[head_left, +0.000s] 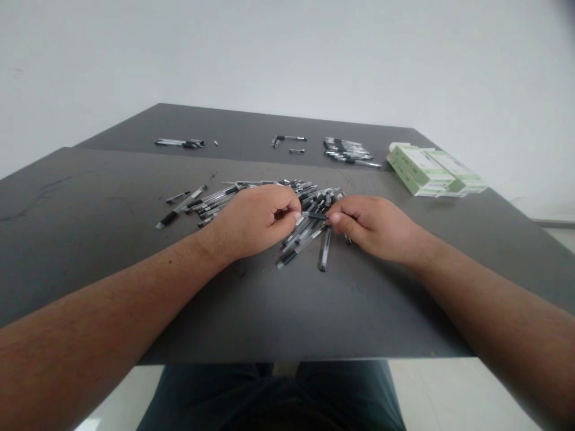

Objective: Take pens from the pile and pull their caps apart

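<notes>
Between my two hands a pen [315, 215] with a black grip lies level, just above a pile of pens. My left hand [263, 218] pinches its left end between thumb and forefinger. At the right end, the thumb and fingers of my right hand [371, 224] are closed on the tip; whether a cap is in them is hidden. Underneath and around my hands spreads the pile of clear pens [220, 196] with black grips, partly covered by my left hand. One pen [325, 250] sticks out of the pile toward me.
Green and white boxes [424, 170] stand at the right. Farther back lie a stack of pens [348, 151], a few pens [179, 143] at the left, and a pen [291, 138] with small loose parts near the middle. The dark table's front edge [305, 360] is close to my legs.
</notes>
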The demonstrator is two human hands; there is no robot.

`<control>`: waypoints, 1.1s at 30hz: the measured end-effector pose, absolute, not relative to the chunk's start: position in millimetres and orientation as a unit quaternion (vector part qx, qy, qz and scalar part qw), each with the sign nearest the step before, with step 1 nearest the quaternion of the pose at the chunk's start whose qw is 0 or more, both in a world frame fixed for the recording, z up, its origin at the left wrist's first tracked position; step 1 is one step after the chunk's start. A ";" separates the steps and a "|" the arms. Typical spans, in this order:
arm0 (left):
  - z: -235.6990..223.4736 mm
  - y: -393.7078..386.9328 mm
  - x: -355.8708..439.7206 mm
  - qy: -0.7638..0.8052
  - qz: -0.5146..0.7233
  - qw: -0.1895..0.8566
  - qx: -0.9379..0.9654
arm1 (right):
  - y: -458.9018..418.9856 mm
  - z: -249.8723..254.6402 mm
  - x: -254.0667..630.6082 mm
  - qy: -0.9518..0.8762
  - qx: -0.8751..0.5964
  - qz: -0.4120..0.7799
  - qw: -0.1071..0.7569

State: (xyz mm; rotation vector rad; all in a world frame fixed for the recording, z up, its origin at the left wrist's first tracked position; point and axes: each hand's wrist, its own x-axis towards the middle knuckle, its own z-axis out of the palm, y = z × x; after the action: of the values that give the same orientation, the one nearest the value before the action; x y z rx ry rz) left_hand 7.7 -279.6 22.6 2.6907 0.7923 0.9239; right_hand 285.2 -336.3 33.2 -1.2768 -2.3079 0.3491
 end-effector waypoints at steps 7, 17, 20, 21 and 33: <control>22.2 -279.0 7.5 0.256 0.320 0.086 0.908 | -334.4 30.8 286.5 -0.835 -0.467 0.139 0.255; 23.2 -279.6 7.5 0.259 0.318 0.093 0.907 | -334.3 29.3 286.7 -0.827 -0.479 0.133 0.263; 23.3 -279.0 7.3 0.265 0.313 0.090 0.908 | -333.2 30.1 287.5 -0.850 -0.447 0.104 0.257; 23.2 -278.7 7.4 0.266 0.311 0.090 0.908 | -333.0 30.2 287.6 -0.853 -0.442 0.105 0.257; 26.4 -281.5 9.9 0.288 0.284 0.088 0.910 | -334.7 33.0 287.7 -0.848 -0.449 0.116 0.255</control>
State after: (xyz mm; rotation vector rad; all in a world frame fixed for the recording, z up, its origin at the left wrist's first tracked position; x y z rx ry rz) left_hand 9.9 -281.5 26.4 2.7109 0.8567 0.8463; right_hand 287.7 -334.7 33.0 -1.2206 -2.3045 0.3153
